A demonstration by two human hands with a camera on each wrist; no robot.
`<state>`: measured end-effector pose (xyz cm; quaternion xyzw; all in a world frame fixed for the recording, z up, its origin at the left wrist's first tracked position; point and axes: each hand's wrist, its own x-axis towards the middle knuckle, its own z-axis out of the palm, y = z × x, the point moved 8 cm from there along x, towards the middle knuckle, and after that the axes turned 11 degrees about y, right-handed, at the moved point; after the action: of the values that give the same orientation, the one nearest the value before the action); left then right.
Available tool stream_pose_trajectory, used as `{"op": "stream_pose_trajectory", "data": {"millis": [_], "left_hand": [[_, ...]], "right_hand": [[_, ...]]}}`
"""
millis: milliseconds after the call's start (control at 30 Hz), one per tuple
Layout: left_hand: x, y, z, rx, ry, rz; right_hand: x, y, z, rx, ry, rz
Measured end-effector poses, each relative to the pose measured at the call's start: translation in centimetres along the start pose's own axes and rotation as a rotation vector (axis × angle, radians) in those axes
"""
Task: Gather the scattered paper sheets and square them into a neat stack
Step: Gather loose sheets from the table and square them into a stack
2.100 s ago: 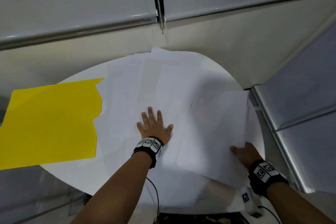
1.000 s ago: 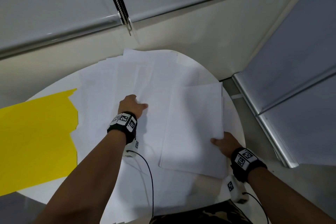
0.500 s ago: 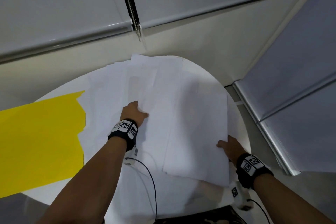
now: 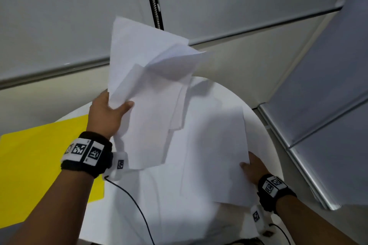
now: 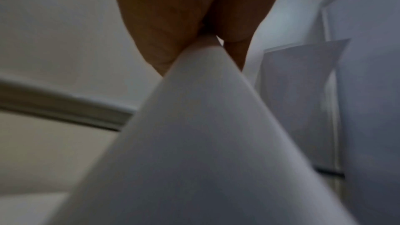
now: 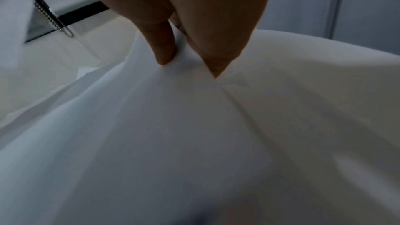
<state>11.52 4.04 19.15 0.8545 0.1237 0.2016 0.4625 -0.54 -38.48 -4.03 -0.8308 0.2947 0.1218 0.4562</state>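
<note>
Left hand [image 4: 105,117] pinches a floppy bunch of white paper sheets [image 4: 147,77] above the round white table [image 4: 256,117]; right hand [image 4: 253,167] pinches the flat pile's [image 4: 211,145] edge. Best lower them onto it gently, corners matched.

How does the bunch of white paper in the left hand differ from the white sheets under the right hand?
The white paper bunch is lifted off the round white table, bent and fanned unevenly; the white sheets by the right hand lie flat on it. The left hand grips its bunch by an edge; the right hand holds its sheets' near corner. Both are plain white paper.
</note>
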Motion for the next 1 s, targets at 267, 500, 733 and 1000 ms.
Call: {"op": "stream_pose_trajectory", "data": {"millis": [267, 500, 733, 1000], "left_hand": [[-9.1, -9.6, 7.1, -0.242, -0.238, -0.475], [-14.3, -15.0, 11.0, -0.183, -0.437, -0.675], [-9.0, -10.2, 8.7, -0.277, -0.209, -0.367], [-7.6, -4.2, 5.3, -0.372, 0.020, -0.219]], "right_hand": [[-2.8, -4.0, 2.2, 0.275, -0.082, -0.032], [-5.4, -8.6, 1.7, 0.412, -0.211, -0.108], [-5.6, -14.6, 0.0, 0.398, -0.153, -0.291], [-7.4, -21.2, 0.6, 0.700, -0.117, -0.433]]}}
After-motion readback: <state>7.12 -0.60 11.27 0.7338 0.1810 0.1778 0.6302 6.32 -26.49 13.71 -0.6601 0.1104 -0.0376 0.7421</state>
